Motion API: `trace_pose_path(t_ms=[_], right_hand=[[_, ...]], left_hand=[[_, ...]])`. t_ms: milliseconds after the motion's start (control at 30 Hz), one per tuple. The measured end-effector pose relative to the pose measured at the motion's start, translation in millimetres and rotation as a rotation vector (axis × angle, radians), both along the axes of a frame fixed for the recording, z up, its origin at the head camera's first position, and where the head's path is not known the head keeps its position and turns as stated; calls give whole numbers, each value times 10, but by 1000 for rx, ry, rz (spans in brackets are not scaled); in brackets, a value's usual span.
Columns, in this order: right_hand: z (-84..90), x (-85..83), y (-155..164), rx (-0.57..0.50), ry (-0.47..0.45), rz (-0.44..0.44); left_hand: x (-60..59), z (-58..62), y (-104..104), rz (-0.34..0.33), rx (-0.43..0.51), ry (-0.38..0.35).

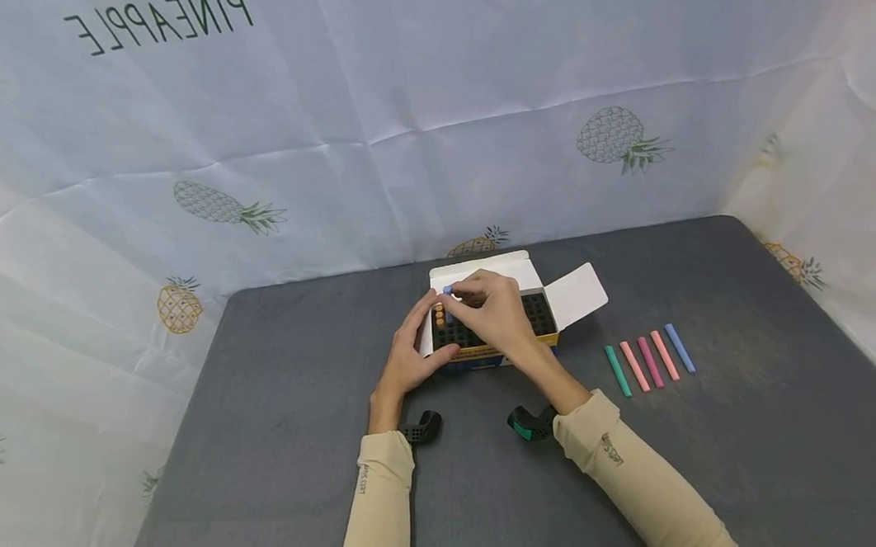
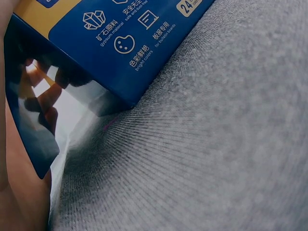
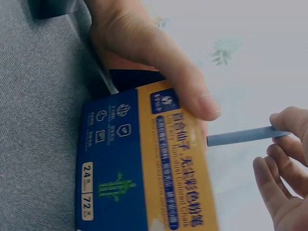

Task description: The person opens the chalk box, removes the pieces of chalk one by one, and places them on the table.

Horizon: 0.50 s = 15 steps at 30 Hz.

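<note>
An open blue and yellow chalk box (image 1: 496, 324) stands on the grey table (image 1: 283, 447), its black grid holding a few orange sticks at the left. My left hand (image 1: 428, 330) grips the box's left end, thumb on its front face (image 3: 144, 163). Over the grid's left part, my right hand (image 1: 460, 294) pinches a blue chalk stick (image 1: 448, 293). The right wrist view shows that stick (image 3: 240, 136) held by its end between the fingertips (image 3: 284, 130), its free end close to the box and the left thumb (image 3: 192, 96). The left wrist view shows only the box (image 2: 110, 43) on the cloth.
Several loose chalk sticks (image 1: 649, 361), green, pinks and blue, lie in a row right of the box. The box's white flaps (image 1: 576, 293) stand open to the back and right. A pineapple-print sheet (image 1: 401, 127) walls the table on three sides.
</note>
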State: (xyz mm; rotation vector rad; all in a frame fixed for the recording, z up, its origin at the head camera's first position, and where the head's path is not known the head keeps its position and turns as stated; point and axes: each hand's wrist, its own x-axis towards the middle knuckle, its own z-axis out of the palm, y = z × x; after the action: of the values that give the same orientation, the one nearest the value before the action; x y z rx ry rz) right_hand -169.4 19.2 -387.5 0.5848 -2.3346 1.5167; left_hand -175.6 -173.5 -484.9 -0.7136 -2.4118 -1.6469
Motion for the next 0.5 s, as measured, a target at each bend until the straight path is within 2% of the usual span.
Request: trace_pose_path(t_ms=[500], right_hand=[[133, 282, 129, 37, 52, 27]], left_hand=[[16, 2, -4, -11, -6, 15]])
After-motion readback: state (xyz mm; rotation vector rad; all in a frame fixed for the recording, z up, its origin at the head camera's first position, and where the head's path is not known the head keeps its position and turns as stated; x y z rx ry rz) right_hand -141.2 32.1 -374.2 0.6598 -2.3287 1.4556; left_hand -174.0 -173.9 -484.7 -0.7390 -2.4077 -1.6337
